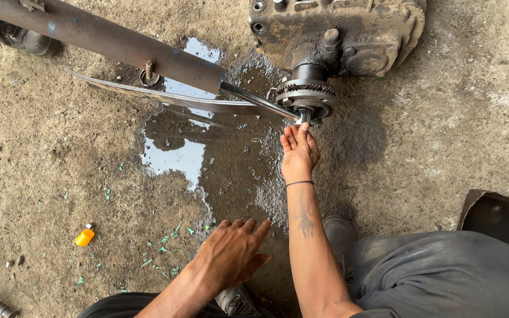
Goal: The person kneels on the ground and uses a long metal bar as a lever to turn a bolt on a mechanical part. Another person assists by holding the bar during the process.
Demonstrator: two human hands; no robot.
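Reaching up, the right hand (299, 152) is pressed, fingers straight and together, against the wrench (266, 103) head at the gear (306, 94) under the gearbox (337, 32); nothing is gripped. A pipe (101, 38) is sleeved over the wrench handle. Spread flat and empty, the left hand (231, 253) is rested on the wet ground (60, 165) beside a puddle (175, 158).

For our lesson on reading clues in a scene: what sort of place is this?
Probably an outdoor vehicle repair yard: a greasy gear housing sits on bare dirt ground, an oily puddle spreads beside it, and a long rusty pipe extends a wrench.
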